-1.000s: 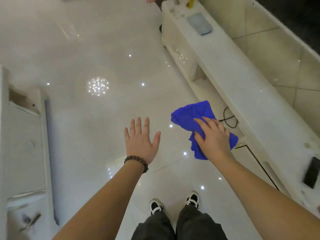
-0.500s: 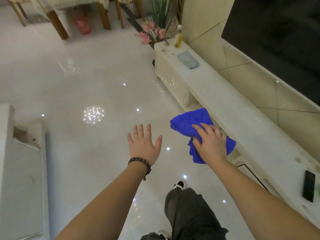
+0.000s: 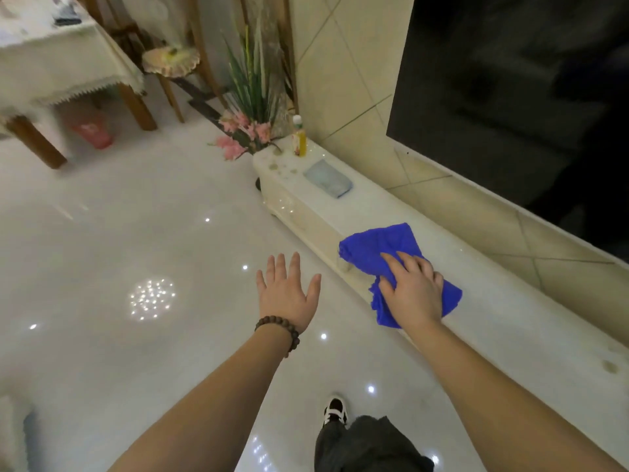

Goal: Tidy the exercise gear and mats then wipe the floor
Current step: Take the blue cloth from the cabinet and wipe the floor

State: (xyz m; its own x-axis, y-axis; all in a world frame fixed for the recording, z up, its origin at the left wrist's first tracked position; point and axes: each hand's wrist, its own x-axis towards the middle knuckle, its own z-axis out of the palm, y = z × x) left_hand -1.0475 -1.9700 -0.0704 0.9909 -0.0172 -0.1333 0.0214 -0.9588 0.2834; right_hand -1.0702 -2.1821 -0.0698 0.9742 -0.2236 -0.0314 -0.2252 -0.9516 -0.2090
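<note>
Blue cloth (image 3: 381, 247) sits bunched at the front edge of the long white counter (image 3: 510, 321) under the dark TV screen (image 3: 510, 80); right hand (image 3: 413, 291) lies on top of it, fingers curled down into the fabric, grip closed on the cloth; part of the cloth hangs over the counter's front edge. Left hand (image 3: 287, 292) hovers over the glossy white floor (image 3: 119, 233), palm down, fingers straight and slightly spread, grip open, holding nothing; beaded bracelet (image 3: 279, 330) on that wrist. Far end of the counter: pale blue flat pad (image 3: 328, 178) lying flat, yellow bottle (image 3: 300, 139) upright just behind it near the wall; some stains near the bottle and on the near end. Green plant with pink flowers (image 3: 250, 107) stands on the floor just beyond the counter's end. Table with white cloth (image 3: 58, 56) at top left, wooden legs visible, red bin (image 3: 92, 131) under it. One black-and-white shoe (image 3: 335, 408) and dark trouser leg (image 3: 367, 444) at bottom centre, on the floor.
</note>
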